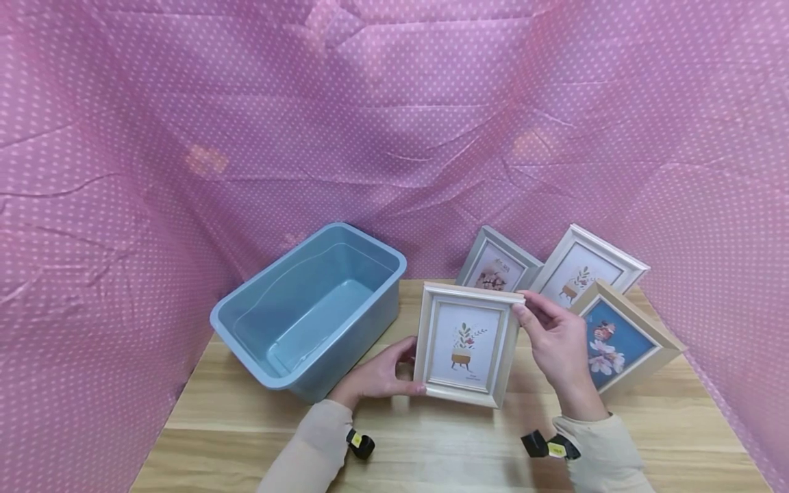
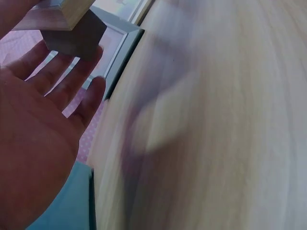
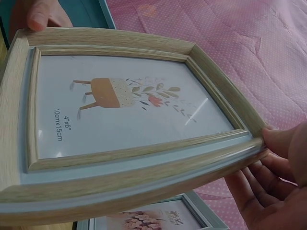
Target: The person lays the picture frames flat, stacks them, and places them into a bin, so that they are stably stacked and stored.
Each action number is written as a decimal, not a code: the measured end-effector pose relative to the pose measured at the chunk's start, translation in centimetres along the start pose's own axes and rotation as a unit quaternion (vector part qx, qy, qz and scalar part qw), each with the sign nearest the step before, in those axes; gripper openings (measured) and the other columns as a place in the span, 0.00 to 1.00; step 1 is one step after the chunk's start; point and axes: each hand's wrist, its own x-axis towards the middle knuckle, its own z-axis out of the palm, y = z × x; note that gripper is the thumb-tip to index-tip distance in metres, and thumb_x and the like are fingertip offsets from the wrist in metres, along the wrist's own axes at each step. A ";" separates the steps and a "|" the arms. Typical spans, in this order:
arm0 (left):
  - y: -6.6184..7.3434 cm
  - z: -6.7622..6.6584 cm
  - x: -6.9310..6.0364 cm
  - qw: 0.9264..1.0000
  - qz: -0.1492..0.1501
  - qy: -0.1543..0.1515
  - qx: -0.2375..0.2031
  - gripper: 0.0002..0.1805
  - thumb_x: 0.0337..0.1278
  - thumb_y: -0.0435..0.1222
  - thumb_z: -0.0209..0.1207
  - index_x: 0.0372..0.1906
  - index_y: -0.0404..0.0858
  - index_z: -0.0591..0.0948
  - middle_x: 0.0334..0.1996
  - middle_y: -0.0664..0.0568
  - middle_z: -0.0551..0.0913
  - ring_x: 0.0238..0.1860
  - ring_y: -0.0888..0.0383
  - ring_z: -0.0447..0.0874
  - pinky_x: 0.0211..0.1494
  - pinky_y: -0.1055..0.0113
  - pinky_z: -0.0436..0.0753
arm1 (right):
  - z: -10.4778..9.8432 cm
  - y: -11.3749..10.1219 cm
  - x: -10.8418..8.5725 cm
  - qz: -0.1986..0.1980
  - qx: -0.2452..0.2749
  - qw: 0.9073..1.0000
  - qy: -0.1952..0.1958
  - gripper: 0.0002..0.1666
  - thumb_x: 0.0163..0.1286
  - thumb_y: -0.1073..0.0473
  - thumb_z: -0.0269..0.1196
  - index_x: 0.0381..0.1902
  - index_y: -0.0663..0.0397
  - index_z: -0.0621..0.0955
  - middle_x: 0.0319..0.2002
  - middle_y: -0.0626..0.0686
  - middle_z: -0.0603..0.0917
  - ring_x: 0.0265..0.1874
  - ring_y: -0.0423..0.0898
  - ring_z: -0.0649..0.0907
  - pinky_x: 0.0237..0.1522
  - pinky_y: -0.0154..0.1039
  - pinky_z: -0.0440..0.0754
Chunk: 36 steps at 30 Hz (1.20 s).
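Both hands hold up a light wood-coloured picture frame point(image 1: 468, 395) showing a potted plant print, raised a little over the table. The right hand point(image 1: 559, 342) pinches its upper right corner, thumb in front and fingers behind; the right wrist view shows this grip on the frame point(image 3: 110, 38) closely. At the lower left corner is the left hand point(image 1: 385, 370), thumb on the front edge. In the left wrist view the left hand's fingers point(image 2: 67, 81) reach behind the frame, against a dark piece at its back.
A blue-grey plastic bin point(image 1: 345, 356) stands at the left. Behind and right are a grey frame point(image 1: 511, 246), a white frame point(image 1: 607, 250) and a tan frame point(image 1: 653, 342) with a blue flower picture, leaning upright. Pink dotted cloth point(image 1: 394, 137) surrounds the wooden table point(image 1: 431, 452).
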 end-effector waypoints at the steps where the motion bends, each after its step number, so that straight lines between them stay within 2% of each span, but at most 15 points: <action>1: -0.1 0.0 -0.1 1.000 -0.001 0.000 -0.006 0.54 0.55 0.53 0.77 0.83 0.41 0.64 0.73 0.47 0.79 0.73 0.51 0.79 0.81 0.57 0.76 | 0.0 0.0 0.0 0.000 -0.001 1.000 0.000 0.16 0.76 0.66 0.69 0.58 0.67 0.88 0.51 0.68 0.91 0.40 0.21 0.87 0.44 0.19 0.87; 5: -0.4 0.2 -0.4 0.999 -0.007 -0.008 -0.031 0.48 0.55 0.43 0.78 0.79 0.38 0.67 0.69 0.45 0.81 0.68 0.53 0.82 0.77 0.60 0.80 | 0.0 0.1 0.0 0.000 0.001 1.000 0.001 0.16 0.76 0.66 0.69 0.58 0.67 0.87 0.52 0.71 0.90 0.40 0.21 0.86 0.45 0.19 0.86; 8: -0.6 0.3 -0.6 0.999 -0.012 -0.014 -0.040 0.43 0.55 0.39 0.77 0.74 0.36 0.71 0.63 0.46 0.84 0.61 0.56 0.86 0.71 0.61 0.84 | -0.1 0.1 0.1 0.002 -0.001 1.000 -0.001 0.16 0.77 0.66 0.68 0.59 0.67 0.87 0.53 0.71 0.90 0.41 0.20 0.86 0.46 0.19 0.86; 14: -0.9 0.5 -1.0 0.999 -0.008 -0.010 -0.030 0.33 0.57 0.40 0.76 0.65 0.35 0.77 0.52 0.50 0.86 0.51 0.61 0.86 0.64 0.61 0.88 | -0.1 0.2 0.2 0.009 -0.004 1.000 0.000 0.17 0.77 0.65 0.69 0.59 0.66 0.87 0.53 0.70 0.90 0.40 0.20 0.86 0.45 0.19 0.86; 23: -1.1 0.6 -1.5 1.000 -0.011 0.004 -0.029 0.24 0.60 0.40 0.74 0.58 0.36 0.82 0.51 0.50 0.87 0.51 0.60 0.87 0.66 0.58 0.88 | 0.0 0.5 0.2 0.009 -0.001 1.000 0.002 0.16 0.76 0.65 0.69 0.58 0.66 0.88 0.53 0.70 0.90 0.41 0.21 0.86 0.46 0.19 0.86; 25: -1.1 0.7 -1.6 0.999 -0.012 0.008 -0.033 0.23 0.60 0.40 0.74 0.57 0.36 0.82 0.50 0.49 0.87 0.51 0.60 0.87 0.66 0.57 0.88 | 0.0 0.5 0.2 0.009 0.000 1.000 0.004 0.16 0.76 0.66 0.69 0.57 0.66 0.88 0.51 0.66 0.92 0.40 0.21 0.87 0.45 0.19 0.86; 29: -1.1 0.7 -1.8 0.999 -0.011 0.016 -0.043 0.21 0.60 0.38 0.74 0.56 0.35 0.83 0.50 0.48 0.87 0.51 0.61 0.88 0.67 0.56 0.88 | 0.0 0.7 0.3 0.017 0.004 1.000 0.004 0.16 0.75 0.64 0.71 0.57 0.65 0.89 0.46 0.51 0.94 0.40 0.22 0.87 0.44 0.19 0.87; 31: -1.1 0.8 -1.9 0.999 -0.011 0.020 -0.047 0.21 0.61 0.37 0.74 0.56 0.34 0.83 0.50 0.47 0.88 0.52 0.61 0.88 0.67 0.57 0.88 | -0.1 0.7 0.3 0.026 0.003 1.000 -0.001 0.16 0.75 0.63 0.71 0.57 0.64 0.89 0.46 0.49 0.94 0.40 0.23 0.87 0.45 0.20 0.87; 36: -1.3 0.9 -2.2 0.998 -0.018 0.038 -0.055 0.21 0.61 0.37 0.74 0.56 0.33 0.84 0.52 0.43 0.88 0.52 0.61 0.88 0.66 0.59 0.88 | -0.3 0.9 0.3 0.045 -0.013 0.999 -0.025 0.18 0.77 0.59 0.70 0.60 0.62 0.88 0.56 0.65 0.91 0.42 0.21 0.86 0.47 0.18 0.85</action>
